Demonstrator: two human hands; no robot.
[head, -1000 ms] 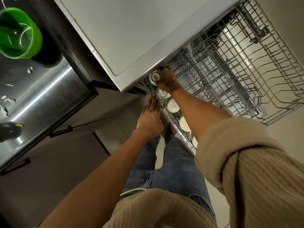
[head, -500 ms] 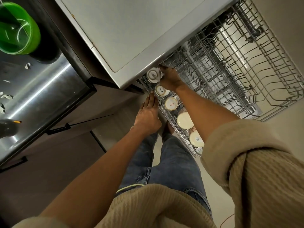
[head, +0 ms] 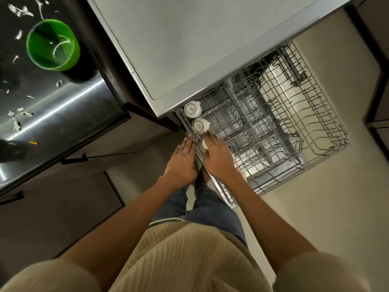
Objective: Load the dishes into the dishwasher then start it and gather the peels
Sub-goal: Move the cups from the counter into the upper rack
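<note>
The right hand (head: 219,157) had come back from the far corner of the pulled-out rack (head: 273,131), leaving the cup it had been setting there upside down under the dishwasher's (head: 189,45) edge. Two white cups (head: 192,109) now stood bottom-up in a row along the rack's near rail. That hand lay flat, fingers straight, over a third cup just beside them; whether it gripped it I could not tell. The left hand (head: 182,160) stayed open, fingertips against the rack's outer rail. To me the cups looked nearly loaded, with most of the rack bare. Peels (head: 20,11) lay scattered on the bench (head: 63,110) round a green cup (head: 52,45), not yet gathered.
</note>
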